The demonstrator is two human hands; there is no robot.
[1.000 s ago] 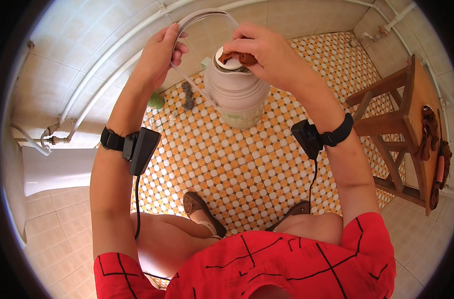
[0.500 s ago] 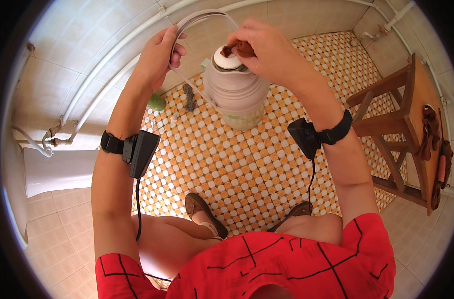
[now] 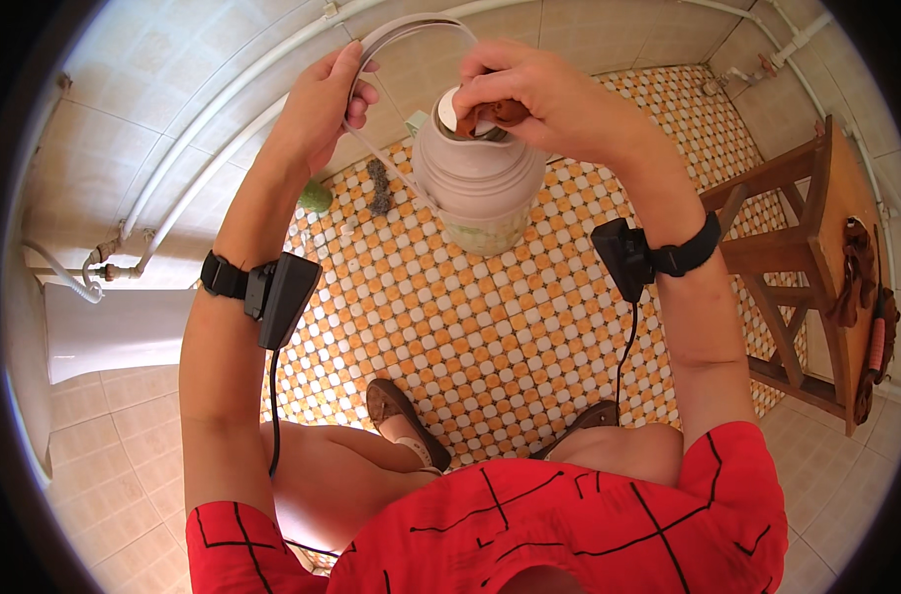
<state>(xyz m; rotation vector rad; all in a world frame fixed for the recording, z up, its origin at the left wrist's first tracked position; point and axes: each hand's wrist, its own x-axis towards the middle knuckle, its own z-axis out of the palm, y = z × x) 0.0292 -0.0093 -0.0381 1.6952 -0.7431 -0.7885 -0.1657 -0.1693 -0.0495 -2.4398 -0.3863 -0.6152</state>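
A pale pinkish thermos flask [image 3: 478,178] stands upright on the tiled floor in front of me. My left hand [image 3: 324,107] is closed around the left side of its raised carrying handle [image 3: 411,24]. At the flask's mouth, my right hand [image 3: 559,104] grips a brown cloth [image 3: 508,112], its fingers pinched together. The cloth presses against the white lid [image 3: 448,111], which sits tilted in the mouth. My right fingers and the cloth hide part of the lid.
A wooden stool [image 3: 816,238] stands at the right with brown cloth [image 3: 852,272] hanging on it. On the floor left of the flask lie a green object [image 3: 315,196] and a grey scouring pad [image 3: 379,188]. White pipes [image 3: 208,148] run along the wall.
The lid has gone from lying nearly level to tilted, its left side showing upright. My right hand has shifted slightly right and down with the cloth. My left hand keeps hold of the handle.
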